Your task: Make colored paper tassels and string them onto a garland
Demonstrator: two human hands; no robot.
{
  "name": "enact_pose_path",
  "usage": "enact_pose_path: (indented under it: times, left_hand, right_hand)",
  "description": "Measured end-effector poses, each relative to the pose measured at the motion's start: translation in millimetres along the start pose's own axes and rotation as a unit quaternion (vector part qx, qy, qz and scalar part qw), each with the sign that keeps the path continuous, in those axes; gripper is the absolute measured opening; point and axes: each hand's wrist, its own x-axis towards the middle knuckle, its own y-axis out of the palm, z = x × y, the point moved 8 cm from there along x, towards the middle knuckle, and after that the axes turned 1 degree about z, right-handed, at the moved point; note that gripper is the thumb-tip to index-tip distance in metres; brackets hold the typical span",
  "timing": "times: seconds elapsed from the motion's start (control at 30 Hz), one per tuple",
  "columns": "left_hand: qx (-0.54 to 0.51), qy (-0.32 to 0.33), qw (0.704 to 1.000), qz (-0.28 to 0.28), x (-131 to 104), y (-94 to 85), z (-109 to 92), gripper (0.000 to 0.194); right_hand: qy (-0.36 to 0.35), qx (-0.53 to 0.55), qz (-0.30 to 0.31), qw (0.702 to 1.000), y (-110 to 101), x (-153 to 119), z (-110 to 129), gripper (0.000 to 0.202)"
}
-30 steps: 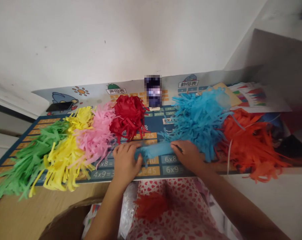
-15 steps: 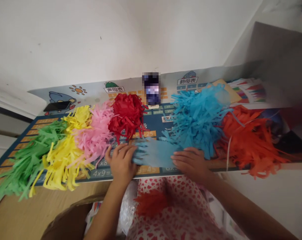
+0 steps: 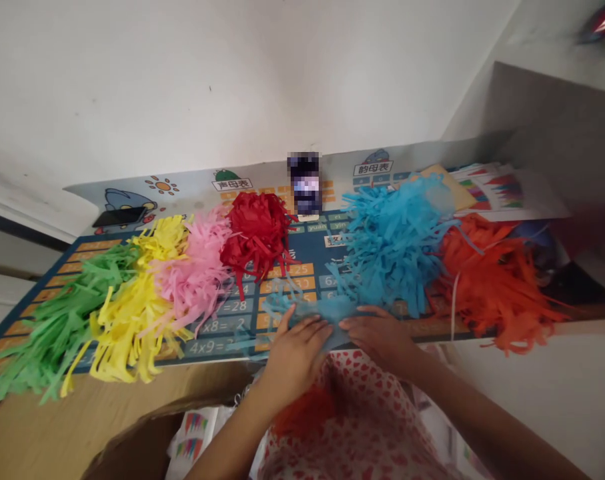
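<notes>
A piece of light blue fringed tissue paper (image 3: 338,335) lies at the front edge of the table, its cut strips spreading out to the left. Across its middle rests my left hand (image 3: 297,347), fingers laid flat and thumb apart. My right hand (image 3: 382,333) is at the paper's right end, its fingers bent over the edge; their undersides are hidden. Just behind my right hand sits a bushy heap of blue fringed tissue paper (image 3: 392,247). Left of my hands is a pink fringed bunch (image 3: 195,280), with a red one (image 3: 259,230) behind it.
Yellow (image 3: 132,327) and green (image 3: 67,313) fringed bunches lie at the left, orange (image 3: 497,287) at the right. A phone (image 3: 305,183) stands at the back; a dark flat device (image 3: 119,217) lies back left. Printed sheets (image 3: 502,190) lie back right. Orange fringe (image 3: 305,410) rests on my lap.
My left hand has slid right along the light blue paper, from its fringed end to its middle, close to my right hand. The right hand has stayed nearly in place.
</notes>
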Motion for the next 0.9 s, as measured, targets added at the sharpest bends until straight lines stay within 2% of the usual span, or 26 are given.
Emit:
enact_pose_path:
  times: [0.07, 0.13, 0.23, 0.27, 0.33, 0.4, 0.47, 0.53, 0.6, 0.67, 0.77, 0.9]
  left_hand:
    - [-0.001, -0.007, 1.000, -0.028, 2, 5.6, 12, 0.033]
    - [0.003, -0.012, 0.999, -0.040, -1, 5.6, 23, 0.032]
    - [0.012, -0.010, 0.999, -0.038, -6, 2.1, 26, 0.031]
    - [0.014, -0.011, 0.999, -0.039, -6, 0.9, 26, 0.030]
    - [0.015, -0.017, 0.999, -0.044, -6, -0.4, 24, 0.028]
    - [0.014, -0.027, 0.998, -0.052, -5, -1.3, 24, 0.026]
    - [0.015, -0.037, 0.997, -0.062, -4, -3.2, 25, 0.024]
    - [0.016, -0.047, 0.996, -0.069, -3, -6.2, 26, 0.022]
    - [0.017, -0.056, 0.996, -0.064, -1, -8.5, 27, 0.020]
    - [0.014, -0.059, 0.997, -0.056, 1, -9.6, 29, 0.020]
    - [-0.008, -0.088, 0.994, -0.060, 2, -9.7, 38, 0.020]
    - [-0.002, -0.184, 0.978, -0.097, 2, -10.7, 54, 0.015]
  right_hand:
    - [0.025, -0.009, 0.010, 1.000, -3, 5, -1, 0.019]
    - [0.057, -0.032, 0.050, 0.997, -2, 11, -3, 0.025]
    - [0.108, -0.080, 0.098, 0.986, -1, 18, -11, 0.060]
    - [0.137, -0.099, 0.095, 0.981, -4, 19, -18, 0.069]
    - [0.205, -0.139, 0.062, 0.967, -17, 17, -33, 0.075]
    - [0.248, -0.165, 0.007, 0.955, -34, 13, -41, 0.070]
    - [0.213, -0.152, -0.030, 0.965, -42, 14, -31, 0.064]
    - [0.137, -0.112, -0.019, 0.984, -37, 18, -11, 0.062]
    - [0.101, -0.073, 0.021, 0.992, -23, 21, 1, 0.056]
    - [0.127, -0.047, 0.052, 0.989, -10, 22, -3, 0.041]
    - [0.182, -0.021, 0.071, 0.980, 2, 23, -22, 0.017]
    - [0.238, -0.044, 0.084, 0.966, 3, 28, -41, 0.025]
